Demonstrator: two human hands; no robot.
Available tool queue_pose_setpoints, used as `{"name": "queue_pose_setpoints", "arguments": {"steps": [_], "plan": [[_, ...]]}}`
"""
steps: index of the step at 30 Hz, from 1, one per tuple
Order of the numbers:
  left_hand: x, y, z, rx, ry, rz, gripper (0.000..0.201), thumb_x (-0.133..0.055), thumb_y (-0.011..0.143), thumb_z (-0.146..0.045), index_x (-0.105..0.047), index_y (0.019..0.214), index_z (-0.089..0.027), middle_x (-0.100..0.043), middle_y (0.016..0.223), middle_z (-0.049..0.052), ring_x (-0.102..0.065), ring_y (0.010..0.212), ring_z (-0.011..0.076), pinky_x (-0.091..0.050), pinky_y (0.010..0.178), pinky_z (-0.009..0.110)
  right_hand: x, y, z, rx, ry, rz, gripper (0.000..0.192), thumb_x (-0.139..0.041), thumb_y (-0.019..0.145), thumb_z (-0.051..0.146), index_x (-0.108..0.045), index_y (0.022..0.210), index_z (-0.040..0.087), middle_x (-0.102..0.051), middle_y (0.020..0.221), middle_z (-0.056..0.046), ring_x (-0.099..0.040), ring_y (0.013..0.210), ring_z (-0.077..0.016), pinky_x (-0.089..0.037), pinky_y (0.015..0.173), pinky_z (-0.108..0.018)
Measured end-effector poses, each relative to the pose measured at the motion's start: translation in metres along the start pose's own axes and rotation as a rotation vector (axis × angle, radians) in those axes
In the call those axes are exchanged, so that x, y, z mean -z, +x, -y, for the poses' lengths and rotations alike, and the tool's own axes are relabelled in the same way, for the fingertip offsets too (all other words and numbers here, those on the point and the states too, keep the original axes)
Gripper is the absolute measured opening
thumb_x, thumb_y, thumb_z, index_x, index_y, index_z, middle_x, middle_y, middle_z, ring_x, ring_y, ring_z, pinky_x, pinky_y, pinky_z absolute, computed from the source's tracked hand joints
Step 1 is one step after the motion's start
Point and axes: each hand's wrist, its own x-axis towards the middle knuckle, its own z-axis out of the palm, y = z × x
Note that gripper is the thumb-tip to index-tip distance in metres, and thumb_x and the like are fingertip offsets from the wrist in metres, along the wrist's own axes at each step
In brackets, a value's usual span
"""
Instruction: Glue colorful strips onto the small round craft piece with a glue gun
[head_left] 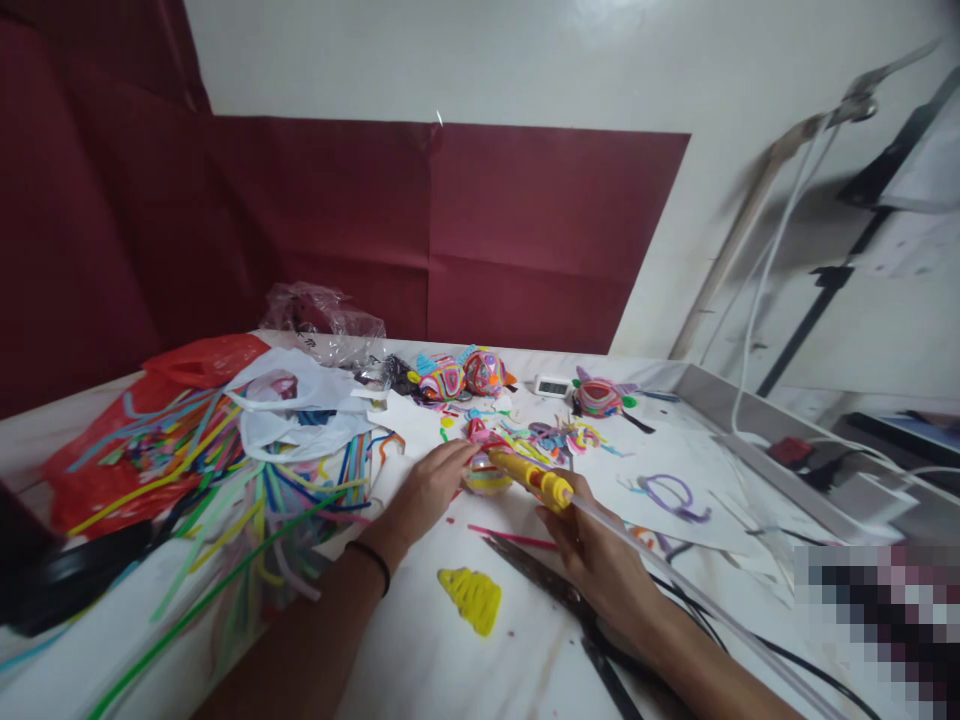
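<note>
Glue gun (534, 478): clenched in right hand (600, 560), nozzle pointed up-left at ball (487, 478).
Left hand (431, 487): fingers rested on ball, grip released.

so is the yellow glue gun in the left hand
No, the right hand holds the yellow glue gun; the left hand steadies a colourful ball.

Three decorated balls (442, 380) behind, one scissors (547, 585).

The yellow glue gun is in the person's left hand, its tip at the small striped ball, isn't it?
Not quite: the head view shows the yellow glue gun in the right hand. The left hand steadies the small striped ball.
</note>
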Motion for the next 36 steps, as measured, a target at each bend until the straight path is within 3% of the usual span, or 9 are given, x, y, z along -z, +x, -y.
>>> {"name": "queue_pose_setpoints", "arguments": {"steps": [5,9,12,16,23,25,29,31,36], "plan": [[-0.001,0.000,0.001,0.002,0.007,-0.008,0.038,-0.040,0.093,-0.012,-0.054,0.128,-0.017,-0.063,0.121,0.011,-0.059,0.115,0.0182,-0.051,0.101,0.037,0.009,-0.001,-0.003,-0.157,0.120,-0.033,0.018,-0.051,0.088,0.039,-0.053,0.085,0.021,-0.062,0.082,-0.005,-0.059,0.068,-0.0193,-0.050,0.061,-0.031],[-0.002,0.000,0.003,0.004,-0.016,-0.003,0.038,-0.040,0.093,-0.012,-0.054,0.128,-0.017,-0.063,0.122,0.011,-0.059,0.115,0.0184,-0.052,0.100,0.038,0.025,0.002,-0.012,-0.354,0.377,-0.027,0.038,-0.059,0.081,0.048,-0.054,0.103,0.018,-0.066,0.091,-0.008,-0.060,0.071,-0.0197,-0.050,0.057,-0.031],[-0.003,0.000,0.004,0.015,-0.016,0.000,0.038,-0.040,0.093,-0.012,-0.055,0.127,-0.018,-0.062,0.123,0.011,-0.059,0.115,0.0193,-0.051,0.101,0.039,0.044,0.003,-0.018,-0.559,0.490,-0.034,0.045,-0.068,0.069,0.054,-0.056,0.092,0.018,-0.063,0.075,-0.004,-0.052,0.051,-0.0136,-0.039,0.041,-0.025],[-0.003,0.001,0.004,0.011,-0.026,-0.007,0.037,-0.041,0.093,-0.014,-0.055,0.127,-0.017,-0.063,0.122,0.011,-0.059,0.115,0.0200,-0.049,0.103,0.038,0.067,0.001,-0.025,-0.726,0.467,0.069,0.040,-0.076,0.058,0.048,-0.050,0.068,0.019,-0.053,0.054,0.002,-0.048,0.045,-0.0116,-0.035,0.041,-0.024],[-0.005,0.000,0.006,-0.009,-0.003,0.004,0.037,-0.039,0.095,-0.016,-0.054,0.128,-0.018,-0.062,0.123,0.011,-0.058,0.116,0.0195,-0.050,0.102,0.039,0.070,-0.012,-0.061,-0.838,0.382,0.261,0.041,-0.075,0.058,0.044,-0.060,0.083,0.016,-0.064,0.062,-0.001,-0.055,0.050,-0.0140,-0.038,0.045,-0.024],[-0.005,0.000,0.005,-0.011,0.001,-0.012,0.035,-0.040,0.095,-0.018,-0.055,0.127,-0.018,-0.063,0.122,0.011,-0.059,0.114,0.0192,-0.051,0.101,0.038,0.070,-0.013,-0.069,-0.773,0.170,0.264,0.038,-0.072,0.061,0.044,-0.063,0.086,0.017,-0.066,0.062,-0.003,-0.057,0.050,-0.0167,-0.039,0.044,-0.026],[-0.004,0.001,0.004,-0.018,0.006,-0.015,0.033,-0.041,0.095,-0.017,-0.057,0.124,-0.016,-0.064,0.120,0.012,-0.060,0.113,0.0195,-0.052,0.100,0.037,0.073,-0.002,-0.058,-0.372,-0.283,0.149,0.023,-0.065,0.072,0.038,-0.070,0.085,0.019,-0.071,0.076,-0.008,-0.064,0.064,-0.0222,-0.045,0.055,-0.031],[-0.004,0.001,0.004,-0.019,0.010,-0.007,0.034,-0.040,0.094,-0.015,-0.057,0.124,-0.015,-0.064,0.121,0.012,-0.060,0.113,0.0195,-0.051,0.100,0.038,0.067,0.012,-0.040,-0.196,-0.211,0.142,0.021,-0.059,0.078,0.030,-0.070,0.092,0.020,-0.072,0.085,-0.008,-0.066,0.075,-0.0215,-0.049,0.063,-0.031],[-0.005,0.000,0.005,-0.031,0.029,-0.037,0.037,-0.040,0.092,-0.010,-0.055,0.125,-0.016,-0.064,0.120,0.011,-0.059,0.114,0.0190,-0.051,0.101,0.038,0.029,0.062,0.003,0.049,0.032,0.164,0.019,-0.057,0.086,0.024,-0.068,0.100,0.018,-0.069,0.096,-0.008,-0.064,0.082,-0.0172,-0.050,0.073,-0.029]]}}
